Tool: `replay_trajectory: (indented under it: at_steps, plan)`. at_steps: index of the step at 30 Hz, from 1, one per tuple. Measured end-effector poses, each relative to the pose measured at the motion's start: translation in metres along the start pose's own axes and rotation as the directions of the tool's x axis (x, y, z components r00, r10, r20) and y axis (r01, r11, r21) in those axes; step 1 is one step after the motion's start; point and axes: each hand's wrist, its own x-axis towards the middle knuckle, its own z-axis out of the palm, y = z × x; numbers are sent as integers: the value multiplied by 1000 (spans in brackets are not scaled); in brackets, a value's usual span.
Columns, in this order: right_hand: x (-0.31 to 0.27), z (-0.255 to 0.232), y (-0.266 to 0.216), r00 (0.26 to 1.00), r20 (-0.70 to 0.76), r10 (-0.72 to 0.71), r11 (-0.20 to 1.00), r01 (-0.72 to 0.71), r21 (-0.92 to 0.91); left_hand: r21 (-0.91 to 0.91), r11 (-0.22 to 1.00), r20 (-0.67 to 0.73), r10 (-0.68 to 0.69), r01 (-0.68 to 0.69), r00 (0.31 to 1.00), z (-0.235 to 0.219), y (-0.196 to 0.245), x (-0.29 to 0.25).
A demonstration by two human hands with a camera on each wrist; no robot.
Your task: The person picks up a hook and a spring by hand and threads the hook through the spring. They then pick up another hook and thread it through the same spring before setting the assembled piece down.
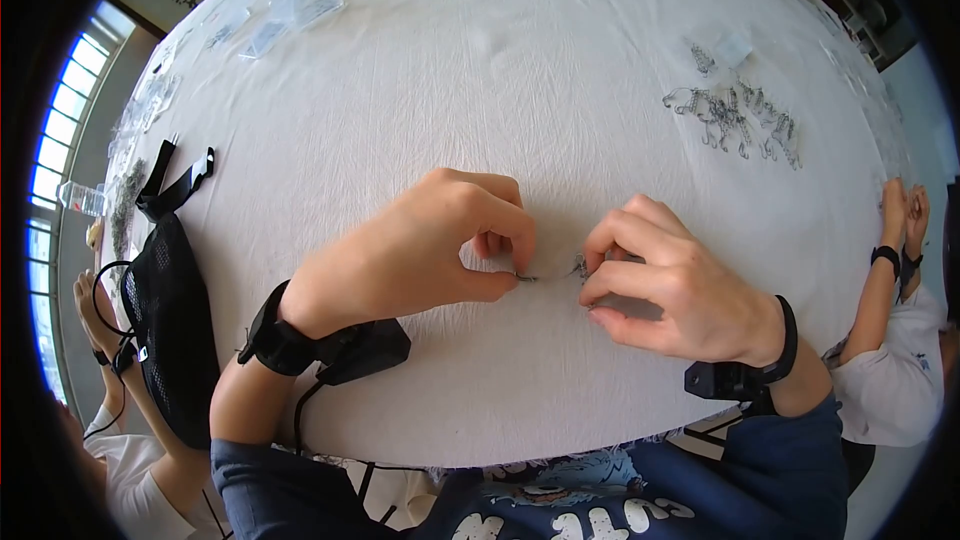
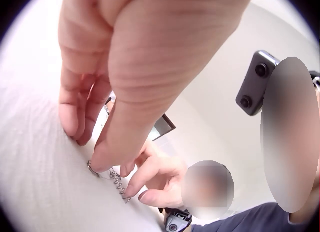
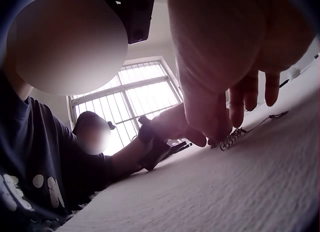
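The left hand (image 1: 410, 245) pinches a small metal piece (image 1: 526, 278) between thumb and index finger, low over the white cloth. Across a narrow gap, the right hand (image 1: 680, 285) holds a small coiled metal part (image 1: 579, 265) at its fingertips. In the left wrist view, a metal ring (image 2: 91, 167) lies by the left thumb, and a spring-like coil (image 2: 119, 184) reaches toward the right hand (image 2: 161, 179). The right wrist view shows the coil (image 3: 231, 140) under the right hand (image 3: 225, 62), with a thin strand running to a small metal piece (image 3: 278, 114).
A pile of metal hooks and coils (image 1: 735, 120) lies at the back right. Clear plastic packets (image 1: 300, 8) are at the back left. A black mesh bag (image 1: 172, 330) and black strap (image 1: 180, 190) lie left. Other people's arms (image 1: 875, 290) show at the sides.
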Motion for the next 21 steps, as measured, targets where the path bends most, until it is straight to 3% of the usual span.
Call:
replay_trajectory:
  at_steps: [11,21]
  plan:
    - [-1,2,-1,1000,-16,-8,1000,8,-23,141,989,-68,-22,31,997,10,9,-3]
    - [-1,2,3,1000,-18,0,1000,0,11,130,991,-54,-12,19,998,12,5,-2]
